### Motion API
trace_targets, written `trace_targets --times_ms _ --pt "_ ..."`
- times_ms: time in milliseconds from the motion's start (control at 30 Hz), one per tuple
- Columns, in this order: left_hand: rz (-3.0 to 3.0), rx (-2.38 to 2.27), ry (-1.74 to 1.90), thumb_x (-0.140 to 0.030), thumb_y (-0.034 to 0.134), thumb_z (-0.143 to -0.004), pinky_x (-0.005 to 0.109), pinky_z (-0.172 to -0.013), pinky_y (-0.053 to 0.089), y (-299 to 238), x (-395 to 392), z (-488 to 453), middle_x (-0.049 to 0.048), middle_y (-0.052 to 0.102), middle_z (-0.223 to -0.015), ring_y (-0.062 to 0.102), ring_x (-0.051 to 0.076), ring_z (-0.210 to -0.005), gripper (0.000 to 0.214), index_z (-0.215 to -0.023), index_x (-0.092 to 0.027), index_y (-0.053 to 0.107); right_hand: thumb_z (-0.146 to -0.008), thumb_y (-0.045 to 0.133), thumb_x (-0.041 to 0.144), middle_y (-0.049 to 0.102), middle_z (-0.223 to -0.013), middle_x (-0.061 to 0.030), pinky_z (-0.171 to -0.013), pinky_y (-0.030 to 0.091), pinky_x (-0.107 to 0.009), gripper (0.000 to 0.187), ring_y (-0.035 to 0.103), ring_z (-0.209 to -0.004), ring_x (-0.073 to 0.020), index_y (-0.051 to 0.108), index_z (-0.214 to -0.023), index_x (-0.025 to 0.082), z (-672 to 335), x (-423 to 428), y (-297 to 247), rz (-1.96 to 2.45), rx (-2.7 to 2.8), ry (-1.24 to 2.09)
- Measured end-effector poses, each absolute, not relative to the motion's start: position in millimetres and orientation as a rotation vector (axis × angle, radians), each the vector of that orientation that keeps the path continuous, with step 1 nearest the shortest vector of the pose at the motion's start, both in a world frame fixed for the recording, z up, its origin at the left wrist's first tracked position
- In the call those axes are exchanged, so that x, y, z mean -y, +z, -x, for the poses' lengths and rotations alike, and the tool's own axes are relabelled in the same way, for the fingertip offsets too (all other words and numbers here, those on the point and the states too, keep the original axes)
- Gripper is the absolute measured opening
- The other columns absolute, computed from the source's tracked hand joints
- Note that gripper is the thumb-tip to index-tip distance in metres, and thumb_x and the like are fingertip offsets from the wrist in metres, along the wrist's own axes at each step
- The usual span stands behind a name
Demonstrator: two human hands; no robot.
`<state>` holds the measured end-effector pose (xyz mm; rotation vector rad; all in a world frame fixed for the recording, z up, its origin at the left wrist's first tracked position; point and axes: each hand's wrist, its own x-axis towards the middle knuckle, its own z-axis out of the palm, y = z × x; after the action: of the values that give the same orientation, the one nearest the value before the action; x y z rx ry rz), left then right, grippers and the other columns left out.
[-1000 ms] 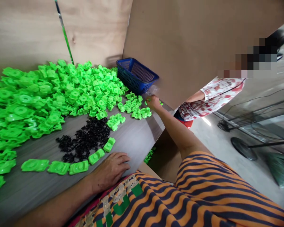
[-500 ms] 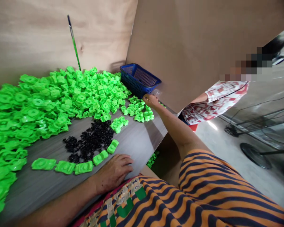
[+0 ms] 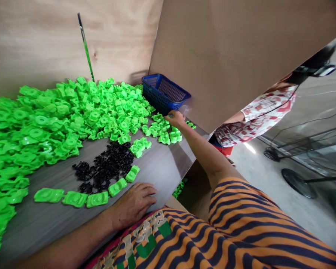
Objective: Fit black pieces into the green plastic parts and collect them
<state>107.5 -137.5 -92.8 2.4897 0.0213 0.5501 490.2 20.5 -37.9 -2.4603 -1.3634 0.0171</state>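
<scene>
- Bright green plastic parts (image 3: 58,119) lie heaped over the left and far side of the grey tabletop (image 3: 159,170), the heap running up to the plywood wall (image 3: 44,45) behind.
- A smaller cluster of green pieces (image 3: 164,132) sits at the far right of the table, just in front of the blue basket (image 3: 164,91).
- The right hand (image 3: 176,118) is stretched out far across the table and rests at the near foot of that basket, touching the top of the small cluster; its fingers curl downward, but from behind I cannot tell whether they are closed on a piece or merely lying on it.
- The left hand (image 3: 133,203) lies flat and palm-down at the near edge of the table, fingers loosely spread and holding nothing.
- Just left of that hand a row of green caps (image 3: 81,196) is laid out in a line, the nearest one close to the thumb side.
- A pile of small black parts (image 3: 103,170) sits between the row and the big heap.
- A green and black rod (image 3: 85,46) leans against the wall at the far side.
- Beyond the brown partition board (image 3: 226,52) on the right, another person's patterned sleeve (image 3: 257,114) shows.
- Past the table edge stands a floor fan (image 3: 299,164).
</scene>
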Motion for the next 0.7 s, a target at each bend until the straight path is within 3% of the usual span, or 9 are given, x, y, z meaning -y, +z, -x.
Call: trace_targets --times_ms 200,467,700 --pt "-2.492 -0.032 0.565 -0.008 0.055 -0.096 0.045 -0.106 0.056 -92 138 -107 0.0093 0.074 -0.127 0.065 0.027 -0.127 0.024 -0.110 -0.018 0.071 -0.089 0.062 0.040 0.076 -0.099 -0.0094 -0.099 0.049 -0.048 0.043 0.068 -0.099 -0.0282 0.069 -0.127 0.020 -508 12 -26 2.337 1.308 -0.102" --pt "-2.504 -0.031 0.588 -0.007 0.054 -0.096 0.043 -0.105 0.056 -92 139 -106 0.0084 0.074 -0.127 0.064 0.026 -0.127 0.024 -0.109 -0.018 0.071 -0.087 0.062 0.031 0.078 -0.112 -0.0131 -0.085 0.054 -0.035 0.051 0.072 -0.101 -0.0283 0.065 -0.137 0.019 -531 61 -43 2.561 1.325 -0.053" --pt "-2.510 -0.038 0.577 -0.007 0.054 -0.096 0.044 -0.106 0.055 -93 139 -106 0.0081 0.074 -0.128 0.064 0.026 -0.128 0.026 -0.111 -0.020 0.071 -0.093 0.051 0.033 0.078 -0.105 -0.0141 -0.087 0.054 -0.037 0.050 0.072 -0.098 -0.0281 0.065 -0.139 0.016 -525 48 -55 2.453 1.417 -0.008"
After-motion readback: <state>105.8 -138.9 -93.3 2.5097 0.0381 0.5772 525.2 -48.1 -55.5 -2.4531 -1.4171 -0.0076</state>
